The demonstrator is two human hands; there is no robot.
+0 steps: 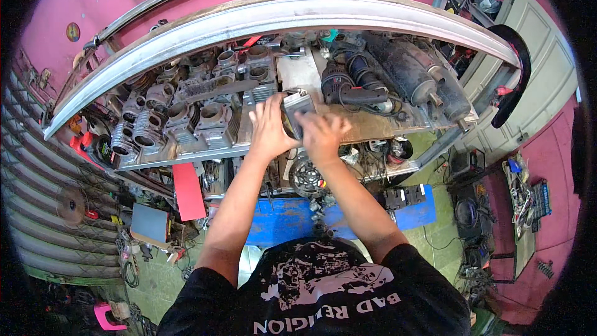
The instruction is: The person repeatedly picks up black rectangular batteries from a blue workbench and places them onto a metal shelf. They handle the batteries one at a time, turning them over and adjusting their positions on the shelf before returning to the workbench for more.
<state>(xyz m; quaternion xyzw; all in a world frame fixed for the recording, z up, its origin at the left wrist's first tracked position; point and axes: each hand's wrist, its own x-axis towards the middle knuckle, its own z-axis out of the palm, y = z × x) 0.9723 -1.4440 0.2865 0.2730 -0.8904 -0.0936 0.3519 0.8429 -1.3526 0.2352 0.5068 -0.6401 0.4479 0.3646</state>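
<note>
A dark rectangular block (303, 111) with a pale metallic far end sits over the front part of the workbench (367, 127), between the 2 hands. Its long axis runs mostly away from the body, the near end slanting slightly to the person's right. The left hand (270, 129) lies along its left side, fingers reaching forward and thumb crossing toward the near end; it is partly closed and appears to have hold of the block. The right hand (324, 138) is at the right side, its fingers loosely bent over the dark face. They are blurred, so I cannot tell whether they grip, press or only brush it. Both hands are about equally near.

Just beyond the block lies a pale sheet (298, 73). Finned engine cylinders (212, 117) crowd the bench to the left; a corded power tool (337, 85) and dark canisters (405, 70) lie to the right. Below the bench top is a round metal part (303, 178).
</note>
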